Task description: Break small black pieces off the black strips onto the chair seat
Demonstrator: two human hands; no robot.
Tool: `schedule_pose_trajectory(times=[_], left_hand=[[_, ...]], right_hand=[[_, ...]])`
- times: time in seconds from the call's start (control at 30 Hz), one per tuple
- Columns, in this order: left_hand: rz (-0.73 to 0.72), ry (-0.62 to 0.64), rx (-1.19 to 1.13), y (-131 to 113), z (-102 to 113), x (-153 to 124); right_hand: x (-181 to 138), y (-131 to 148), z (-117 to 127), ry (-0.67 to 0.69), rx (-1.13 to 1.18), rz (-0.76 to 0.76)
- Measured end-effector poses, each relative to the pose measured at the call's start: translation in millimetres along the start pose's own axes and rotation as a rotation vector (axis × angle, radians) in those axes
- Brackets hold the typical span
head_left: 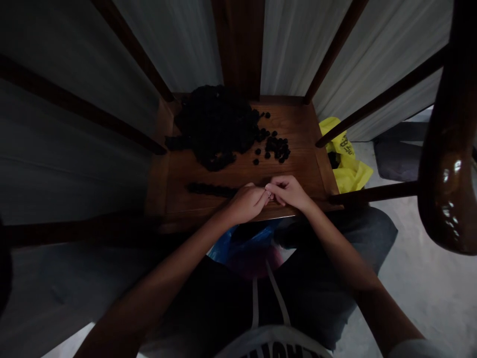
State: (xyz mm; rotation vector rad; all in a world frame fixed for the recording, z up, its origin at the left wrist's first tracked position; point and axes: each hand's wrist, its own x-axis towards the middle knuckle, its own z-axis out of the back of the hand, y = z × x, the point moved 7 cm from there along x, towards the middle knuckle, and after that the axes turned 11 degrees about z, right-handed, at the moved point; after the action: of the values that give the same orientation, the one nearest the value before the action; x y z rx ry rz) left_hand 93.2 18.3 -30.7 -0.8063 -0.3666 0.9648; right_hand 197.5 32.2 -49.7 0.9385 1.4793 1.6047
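Observation:
At the front edge of a wooden chair seat, my left hand and my right hand meet with their fingertips together. Both are closed in a pinch, and whatever lies between the fingers is too small and dark to make out. A narrow black bumpy strip lies along the seat and runs up to my left hand, which covers its right end. Beyond my right hand several small round black pieces are scattered in a loose cluster. A large heap of black material sits behind the strip, at the back left.
The chair seat is bordered by dark wooden spindles and a thick glossy armrest. A yellow bag is on the right, beyond the seat. Blue plastic shows below the front edge, between my legs.

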Motion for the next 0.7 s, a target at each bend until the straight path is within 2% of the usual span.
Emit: schedule_pose_trajectory(times=[0.1, 0.27, 0.53, 0.63, 0.7], left_hand=[[0.044, 0.037, -0.157, 4.0, 1.7, 1.8], [0.117, 0.11, -0.434, 10.9, 4.2, 5.2], [0.108, 0.212, -0.578, 9.3, -2.2, 6.1], [0.158, 0.251, -0.709, 9.0, -3.3, 6.1], [0.198, 0.283, -0.822, 8.9, -4.1, 6.0]], right_hand=[[-0.3, -3.6, -0.4, -0.078, 0.133, -0.034], [5.3, -6.8, -9.3, 0.072, 0.321, -0.064], [5.2, -13.9, -19.1, 0.342, 0.493, -0.205], [5.7, -15.8, -24.4, 0.365, 0.544, -0.238], [7.4, -16.7, -27.5, 0.324, 0.56, -0.24]])
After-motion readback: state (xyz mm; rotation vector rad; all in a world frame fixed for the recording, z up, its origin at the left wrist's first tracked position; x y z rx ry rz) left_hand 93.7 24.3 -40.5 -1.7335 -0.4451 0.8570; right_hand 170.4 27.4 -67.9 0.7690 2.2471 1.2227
